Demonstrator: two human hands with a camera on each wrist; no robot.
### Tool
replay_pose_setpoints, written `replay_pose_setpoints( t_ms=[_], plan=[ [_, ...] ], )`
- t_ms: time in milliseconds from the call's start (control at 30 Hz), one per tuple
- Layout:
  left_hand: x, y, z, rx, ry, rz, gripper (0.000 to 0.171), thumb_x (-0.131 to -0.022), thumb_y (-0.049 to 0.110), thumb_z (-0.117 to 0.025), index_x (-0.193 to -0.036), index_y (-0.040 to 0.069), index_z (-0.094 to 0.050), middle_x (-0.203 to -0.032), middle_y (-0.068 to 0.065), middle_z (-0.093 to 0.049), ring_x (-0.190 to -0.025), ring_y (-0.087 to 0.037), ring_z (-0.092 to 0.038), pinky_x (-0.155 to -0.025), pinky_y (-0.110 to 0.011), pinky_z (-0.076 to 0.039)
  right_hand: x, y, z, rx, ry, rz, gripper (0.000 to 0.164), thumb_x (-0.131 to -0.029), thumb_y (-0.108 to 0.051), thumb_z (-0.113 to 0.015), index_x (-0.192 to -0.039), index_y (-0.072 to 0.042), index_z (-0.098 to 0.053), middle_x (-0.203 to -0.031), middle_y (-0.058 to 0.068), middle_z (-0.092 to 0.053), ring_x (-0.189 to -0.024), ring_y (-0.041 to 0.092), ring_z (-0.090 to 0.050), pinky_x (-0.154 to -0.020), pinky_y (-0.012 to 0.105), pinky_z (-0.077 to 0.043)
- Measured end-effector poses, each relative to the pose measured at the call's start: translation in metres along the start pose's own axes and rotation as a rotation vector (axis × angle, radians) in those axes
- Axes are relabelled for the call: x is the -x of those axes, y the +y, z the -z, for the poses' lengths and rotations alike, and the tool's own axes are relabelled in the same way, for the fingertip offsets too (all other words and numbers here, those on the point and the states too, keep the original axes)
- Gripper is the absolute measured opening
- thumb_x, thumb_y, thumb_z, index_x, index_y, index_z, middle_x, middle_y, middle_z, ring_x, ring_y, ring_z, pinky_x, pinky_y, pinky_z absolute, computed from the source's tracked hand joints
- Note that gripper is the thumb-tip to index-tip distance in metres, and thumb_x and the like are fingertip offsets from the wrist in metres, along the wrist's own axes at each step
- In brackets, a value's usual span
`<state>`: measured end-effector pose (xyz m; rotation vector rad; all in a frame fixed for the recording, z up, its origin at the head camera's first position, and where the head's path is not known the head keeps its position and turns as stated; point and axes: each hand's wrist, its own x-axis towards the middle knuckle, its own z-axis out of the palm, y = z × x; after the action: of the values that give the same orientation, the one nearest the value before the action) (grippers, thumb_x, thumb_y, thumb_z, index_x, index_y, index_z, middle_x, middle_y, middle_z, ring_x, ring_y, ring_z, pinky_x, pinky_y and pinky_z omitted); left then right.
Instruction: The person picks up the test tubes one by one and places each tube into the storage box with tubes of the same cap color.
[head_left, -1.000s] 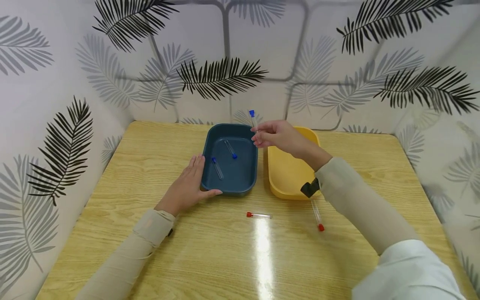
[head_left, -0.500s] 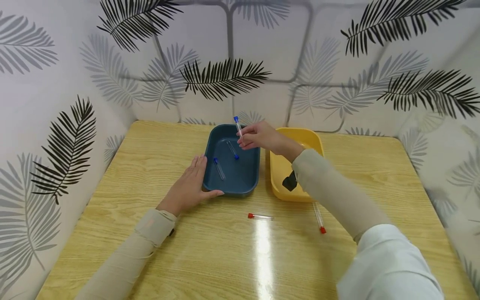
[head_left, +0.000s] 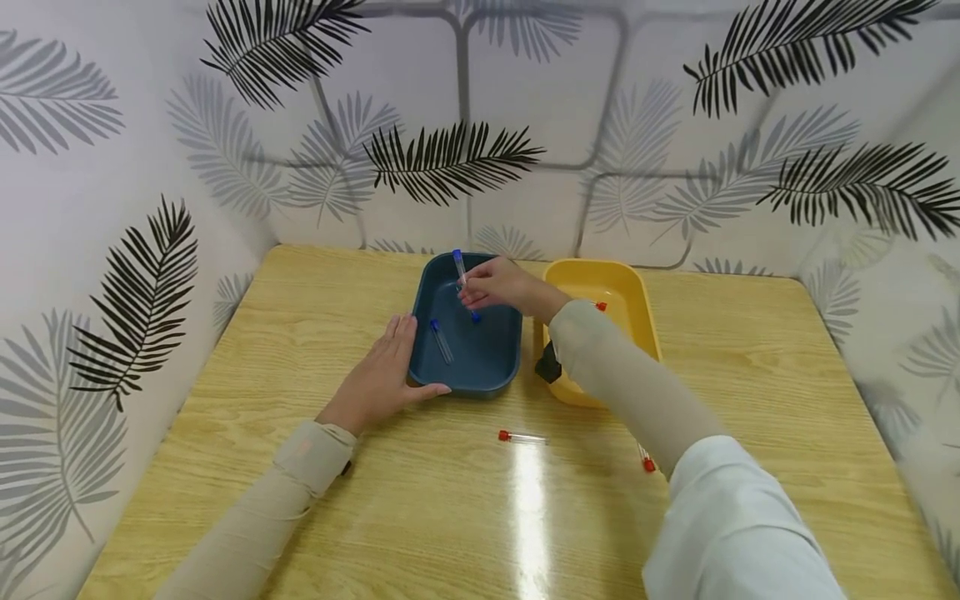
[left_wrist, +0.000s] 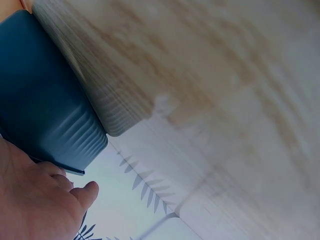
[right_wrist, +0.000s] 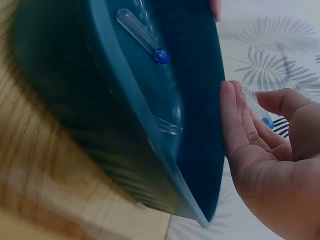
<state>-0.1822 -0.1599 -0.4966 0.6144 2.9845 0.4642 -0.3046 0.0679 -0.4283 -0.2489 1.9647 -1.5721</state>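
My right hand (head_left: 501,285) pinches a blue-capped test tube (head_left: 460,265) between thumb and fingertips, over the dark blue tray (head_left: 491,362). Its cap points up and away, and in the right wrist view the clear end of the tube shows at the fingertips. Two more blue-capped tubes lie in this tray: one at the near left (head_left: 442,343), the other partly hidden behind my right hand, its blue cap (head_left: 476,317) showing. My left hand (head_left: 378,375) rests against the tray's left side with fingers straight, the thumb along the near edge.
Right of the blue tray stands a yellow tray (head_left: 647,321), partly covered by my right forearm, with a red cap (head_left: 601,306) visible inside. On the table lie a red-capped tube (head_left: 522,437) and another red-capped tube (head_left: 647,461) beside my right sleeve. A patterned wall rises behind.
My right hand has moved left with the blue-capped tube, from between the trays to over the blue one. A red cap in the yellow tray has come into view. My left hand stays put.
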Motion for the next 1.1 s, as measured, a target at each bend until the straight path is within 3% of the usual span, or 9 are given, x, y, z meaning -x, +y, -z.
replay_pose_setpoints(
  t_ms=[300,533,833,1100],
  plan=[
    [-0.001,-0.002,-0.004,-0.007,0.017,-0.003,0.116,-0.071,0.084,-0.038,-0.149,0.009,0.003,-0.155,-0.009,0.0,-0.14,-0.018,0.009,-0.112,-0.041,-0.013,-0.024,0.015,-0.004,-0.068,0.016,-0.04,0.034,-0.096,-0.009,-0.05,-0.121,0.014,-0.051,-0.118,0.031,-0.055,-0.106,0.036,-0.058,-0.09,0.042,-0.046],
    [0.0,-0.001,-0.003,0.001,0.002,0.001,0.116,-0.071,0.084,-0.038,-0.149,0.01,0.004,-0.155,-0.007,0.002,-0.139,-0.016,0.011,-0.112,-0.04,-0.013,-0.032,0.028,-0.006,-0.069,0.015,-0.062,0.032,-0.097,-0.006,-0.049,-0.12,0.014,-0.052,-0.115,0.028,-0.058,-0.102,0.033,-0.06,-0.088,0.039,-0.048],
    [0.001,-0.002,-0.003,0.001,0.015,-0.004,0.116,-0.071,0.084,-0.038,-0.149,0.009,0.003,-0.155,-0.007,0.002,-0.139,-0.016,0.01,-0.112,-0.041,-0.014,-0.036,0.038,-0.011,0.043,-0.004,-0.066,0.025,-0.095,-0.004,-0.05,-0.108,0.016,-0.059,-0.099,0.024,-0.064,-0.088,0.029,-0.064,-0.082,0.037,-0.052],
    [0.002,-0.002,-0.003,-0.005,0.016,0.0,0.115,-0.072,0.084,-0.037,-0.149,0.009,0.003,-0.155,-0.007,0.001,-0.14,-0.017,0.009,-0.112,-0.041,-0.014,-0.037,0.04,-0.018,0.095,-0.018,-0.057,0.025,-0.094,-0.005,-0.052,-0.108,0.014,-0.06,-0.101,0.024,-0.064,-0.088,0.029,-0.065,-0.079,0.034,-0.053]
  ],
)
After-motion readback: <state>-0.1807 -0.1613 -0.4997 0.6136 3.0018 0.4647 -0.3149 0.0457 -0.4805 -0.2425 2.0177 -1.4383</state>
